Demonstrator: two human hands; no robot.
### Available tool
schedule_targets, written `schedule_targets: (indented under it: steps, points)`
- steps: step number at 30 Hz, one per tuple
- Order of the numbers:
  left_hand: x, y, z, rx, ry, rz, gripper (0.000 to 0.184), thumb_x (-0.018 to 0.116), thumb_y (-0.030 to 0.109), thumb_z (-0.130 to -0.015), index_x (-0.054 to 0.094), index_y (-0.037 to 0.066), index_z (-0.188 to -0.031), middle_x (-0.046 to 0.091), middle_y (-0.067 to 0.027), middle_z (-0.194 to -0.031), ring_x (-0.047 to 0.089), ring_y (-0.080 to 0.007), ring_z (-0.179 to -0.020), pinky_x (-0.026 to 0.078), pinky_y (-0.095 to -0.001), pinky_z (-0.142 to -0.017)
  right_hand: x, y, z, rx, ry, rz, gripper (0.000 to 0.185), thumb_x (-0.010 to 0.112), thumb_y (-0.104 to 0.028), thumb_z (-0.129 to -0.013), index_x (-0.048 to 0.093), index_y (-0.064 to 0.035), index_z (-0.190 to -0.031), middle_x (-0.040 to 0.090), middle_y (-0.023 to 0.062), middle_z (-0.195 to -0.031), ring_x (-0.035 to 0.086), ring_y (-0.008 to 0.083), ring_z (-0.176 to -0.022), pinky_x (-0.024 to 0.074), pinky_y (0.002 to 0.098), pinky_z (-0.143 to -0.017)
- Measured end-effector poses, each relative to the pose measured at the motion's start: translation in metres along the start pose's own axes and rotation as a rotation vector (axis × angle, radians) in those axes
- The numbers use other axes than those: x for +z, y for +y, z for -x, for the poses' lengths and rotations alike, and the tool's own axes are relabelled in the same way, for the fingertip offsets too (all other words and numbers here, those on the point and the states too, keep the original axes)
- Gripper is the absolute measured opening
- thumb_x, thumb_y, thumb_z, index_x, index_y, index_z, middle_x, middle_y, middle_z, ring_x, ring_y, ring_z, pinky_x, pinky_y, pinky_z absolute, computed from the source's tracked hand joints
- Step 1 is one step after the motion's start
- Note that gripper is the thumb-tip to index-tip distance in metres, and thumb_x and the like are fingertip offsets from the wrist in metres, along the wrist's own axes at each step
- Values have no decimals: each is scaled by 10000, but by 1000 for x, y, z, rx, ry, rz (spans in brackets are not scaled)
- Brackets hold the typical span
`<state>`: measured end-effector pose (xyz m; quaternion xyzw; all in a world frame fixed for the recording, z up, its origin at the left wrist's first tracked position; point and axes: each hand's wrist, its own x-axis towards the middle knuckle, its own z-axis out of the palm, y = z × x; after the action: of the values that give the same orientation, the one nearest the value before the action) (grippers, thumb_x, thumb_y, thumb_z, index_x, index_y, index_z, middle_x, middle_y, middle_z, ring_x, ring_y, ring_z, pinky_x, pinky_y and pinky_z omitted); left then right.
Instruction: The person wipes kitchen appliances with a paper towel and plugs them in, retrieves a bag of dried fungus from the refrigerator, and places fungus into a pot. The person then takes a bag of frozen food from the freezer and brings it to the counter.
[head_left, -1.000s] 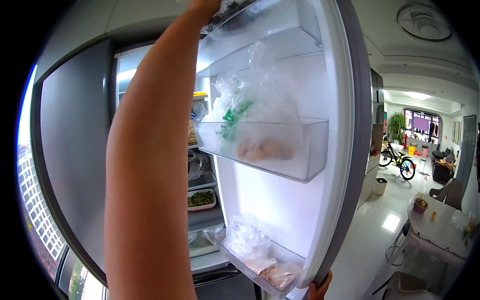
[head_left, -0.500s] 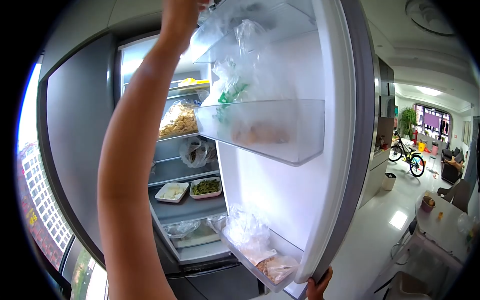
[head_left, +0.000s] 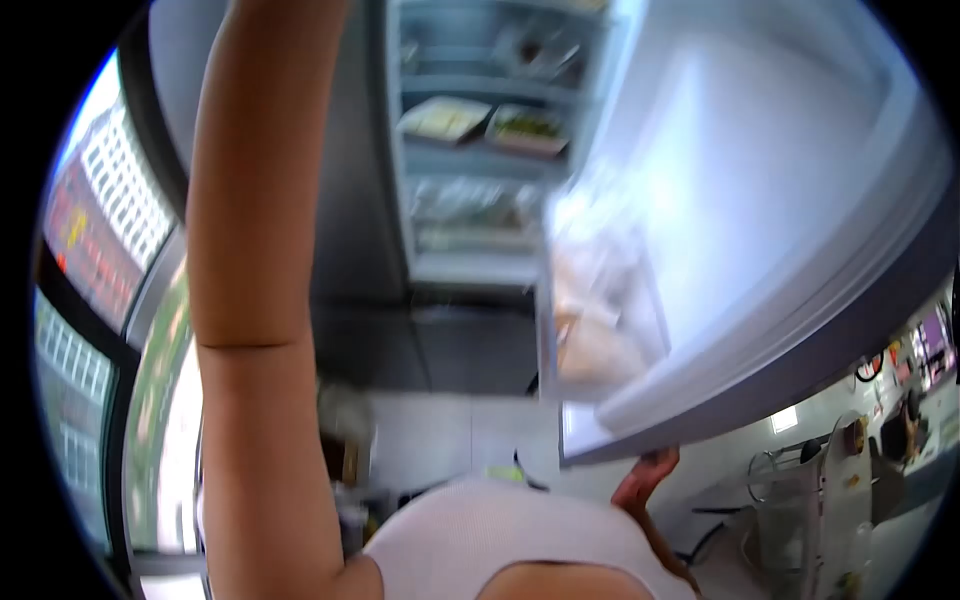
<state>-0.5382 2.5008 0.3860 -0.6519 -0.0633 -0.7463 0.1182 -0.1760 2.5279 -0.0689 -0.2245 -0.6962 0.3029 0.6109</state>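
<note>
My left arm rises along the left of the view, and its hand is out of frame at the top. My right hand (head_left: 645, 478) is at the lower edge of the open refrigerator door (head_left: 720, 425), its fingers against the edge and partly hidden, slightly blurred. Inside the refrigerator, a white tray of pale food (head_left: 445, 120) stands beside a white tray of green food (head_left: 530, 130). The door's low bin (head_left: 545, 350) holds clear plastic bags (head_left: 600, 265) with pale brown contents.
Clear plastic packages (head_left: 470, 205) lie on the refrigerator's lower shelf. Windows (head_left: 75, 400) line the left side. A table (head_left: 835, 500) and chairs stand at the lower right. Beneath the refrigerator is a tiled floor (head_left: 430, 430).
The view has tipped downward, so my left hand and the upper door shelf have left the frame. My torso now shows at the bottom. My right hand stays by the door's lower edge.
</note>
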Motion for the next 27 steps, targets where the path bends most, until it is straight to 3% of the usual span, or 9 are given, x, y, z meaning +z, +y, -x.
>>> schedule_targets:
  steps: [2,5,6,7,10,13,19,24,27]
  points:
    - [-66,31,77,20,-6,-45,403,447,373,-923,555,26,-1097,608,-119,-935,568,-223,-916,394,-404,-927,14,1,13,-51,-151,-19,790,509,-379,-811,124,65,-1340,236,224,-1334,285,304,-1218,218,440,-1030]
    - [-149,83,171,-74,583,-281,307,443,248,-882,536,-12,-1016,569,-133,-911,543,-247,-868,435,-391,-823,66,-26,-4,-209,-287,60,705,489,-346,-833,204,70,-1325,255,240,-1333,282,329,-1226,222,470,-1025]
    - [-166,101,213,-87,573,-424,332,396,280,-895,526,-7,-1001,562,-131,-900,538,-262,-861,439,-401,-808,79,-26,-9,-235,-373,87,682,489,-315,-834,226,76,-1327,251,252,-1348,268,359,-1241,219,485,-1026]
    - [-175,119,257,-173,572,-560,314,407,273,-899,525,-8,-976,554,-123,-884,529,-227,-839,438,-377,-797,89,-25,-11,-190,-470,113,670,510,-271,-820,251,86,-1323,253,258,-1359,250,382,-1263,200,492,-1037]
    - [-181,177,350,-801,594,-834,131,438,120,-908,534,36,-938,523,-54,-824,484,-96,-726,391,-220,-691,186,-39,-30,-243,-556,185,637,565,-187,-780,321,74,-1306,293,271,-1339,281,393,-1253,296,476,-999]
    - [-159,215,423,-1117,646,-666,128,477,12,-878,495,24,-1004,503,-33,-897,494,-91,-782,402,-219,-747,260,-32,-45,-327,-698,231,568,612,-125,-759,417,15,-1273,345,256,-1315,357,382,-1213,386,433,-943]
    - [-136,263,508,-1561,643,-630,133,516,30,-861,553,7,-987,553,-53,-908,541,-115,-810,442,-249,-752,398,61,-37,-225,-1164,153,393,644,-204,-774,564,-38,-1120,512,155,-1197,477,323,-1125,393,389,-949]
    - [-123,258,540,-1767,566,-651,132,511,45,-887,539,10,-1011,547,-27,-917,527,-86,-857,429,-224,-763,494,169,-41,-296,-1330,698,645,648,-299,-778,389,-50,-1313,347,151,-1394,373,322,-1252,349,423,-1003]
    - [-117,244,553,-1837,621,-721,135,516,47,-885,543,2,-1010,556,-40,-911,537,-92,-840,436,-226,-758,515,197,-38,-232,-1430,866,728,636,-335,-783,303,-42,-1360,363,146,-1383,377,317,-1252,334,420,-1009]
